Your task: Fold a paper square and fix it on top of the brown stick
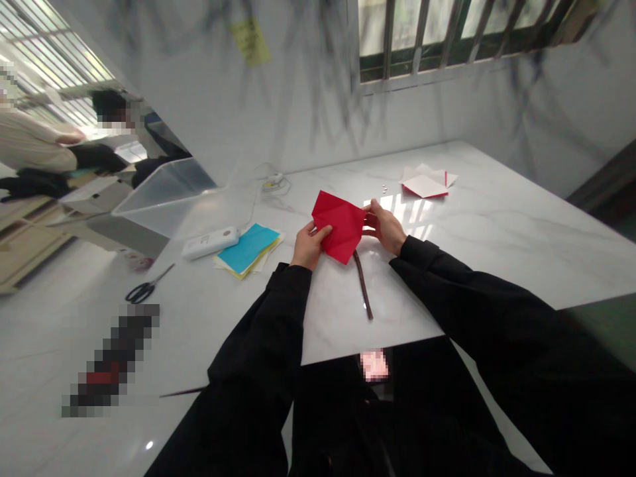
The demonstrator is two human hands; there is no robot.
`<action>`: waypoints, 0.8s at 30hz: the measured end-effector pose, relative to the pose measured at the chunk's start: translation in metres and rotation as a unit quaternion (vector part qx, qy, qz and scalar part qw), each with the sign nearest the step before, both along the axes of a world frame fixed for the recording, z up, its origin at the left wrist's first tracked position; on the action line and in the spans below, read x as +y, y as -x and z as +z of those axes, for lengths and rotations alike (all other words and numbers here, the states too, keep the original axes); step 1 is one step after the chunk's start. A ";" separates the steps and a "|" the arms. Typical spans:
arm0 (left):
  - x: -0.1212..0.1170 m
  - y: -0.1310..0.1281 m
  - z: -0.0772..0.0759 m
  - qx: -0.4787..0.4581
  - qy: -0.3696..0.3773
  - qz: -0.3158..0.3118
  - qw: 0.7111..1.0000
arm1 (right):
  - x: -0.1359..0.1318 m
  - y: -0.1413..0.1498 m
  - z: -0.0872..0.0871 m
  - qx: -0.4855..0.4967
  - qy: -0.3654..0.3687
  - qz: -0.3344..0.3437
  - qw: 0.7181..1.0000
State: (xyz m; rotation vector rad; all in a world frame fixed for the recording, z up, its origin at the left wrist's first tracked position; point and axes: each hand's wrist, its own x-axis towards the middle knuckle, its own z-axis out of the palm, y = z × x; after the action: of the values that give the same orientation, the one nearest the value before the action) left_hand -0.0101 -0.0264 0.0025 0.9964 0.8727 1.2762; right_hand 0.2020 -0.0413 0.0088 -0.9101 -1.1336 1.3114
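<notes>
Black sleeves (251, 338) come up from the bottom of my view, one on each side, and dark clothes (397, 424) fill the low middle. A small pink patch (374, 365), too blocky to make out, shows against them.

My left hand (308, 246) pinches the red paper (338, 226) by its lower left side, with the thumb on top and the other fingers partly hidden. My right hand (385, 226) is at the right edge of the paper, fingers a bit spread and tips up against it; I cannot tell if they pinch it. The red paper is up in front of me, between my two hands, and it has fold lines.

Just below it, a thin brown stick (364, 285) lies on the white table (501, 238). I can't tell if its top end touches the paper.

To the left I see blue paper (250, 245) on top of yellow paper (244, 272), with a long white thing (211, 243) just beside them. Black scissors (142, 291) lie farther left, near a dark, blocky shape (112, 361).

On the far right side are some white and red papers (424, 183), with tiny bits (384, 189) near them. A clear box (173, 192) and a cord (275, 184) are at the back left. A yellow note (250, 42) is on the wall (303, 99), and the window (437, 40) has bars. Two people (30, 136) are off to the left.
</notes>
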 end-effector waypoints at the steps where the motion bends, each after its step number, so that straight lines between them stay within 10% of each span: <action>1: 0.000 0.000 0.000 -0.002 0.002 -0.001 1.000 | 0.000 0.000 0.000 0.008 0.001 0.004 1.000; 24: -0.002 -0.003 0.002 0.025 0.011 -0.025 0.999 | 0.000 0.002 -0.011 -0.093 -0.010 0.052 0.994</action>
State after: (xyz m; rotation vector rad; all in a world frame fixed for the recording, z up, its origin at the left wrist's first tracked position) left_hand -0.0074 -0.0284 0.0041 1.0304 0.8932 1.2014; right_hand 0.2003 -0.0414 -0.0019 -0.9848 -1.3511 1.3184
